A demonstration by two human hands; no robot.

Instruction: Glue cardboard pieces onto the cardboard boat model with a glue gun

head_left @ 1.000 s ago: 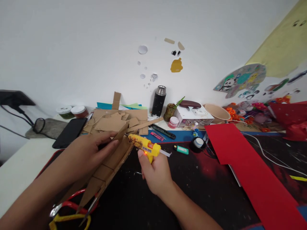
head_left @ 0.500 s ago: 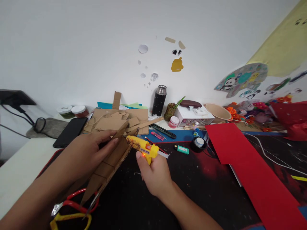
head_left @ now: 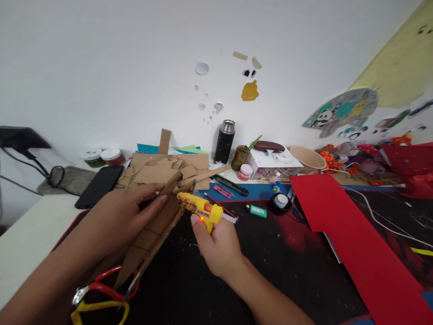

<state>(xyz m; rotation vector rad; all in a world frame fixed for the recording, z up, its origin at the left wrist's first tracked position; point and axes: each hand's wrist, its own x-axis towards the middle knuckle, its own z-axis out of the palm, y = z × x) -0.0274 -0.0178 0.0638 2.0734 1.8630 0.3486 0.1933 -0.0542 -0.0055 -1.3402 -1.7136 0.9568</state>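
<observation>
Glue gun (head_left: 203,210) edged left, right hand (head_left: 219,243) gripping, its long axis seemingly pointing forward-left.

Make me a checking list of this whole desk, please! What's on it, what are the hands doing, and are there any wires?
Surface: dark mat, with small specks.
Job's things: glue gun, red light on, tip close to the folded cardboard.
Clutter: scraps, phone, lighter, flask, red card; red-handled tool near the folded cardboard's lower end.
Left hand: holding the folded cardboard.
Right hand: gripping the glue gun.
Cables: black ones at far left; white one at right. None seen joined to the glue gun.
Surroundings: white wall with cutouts. Other people: nothing seen.
</observation>
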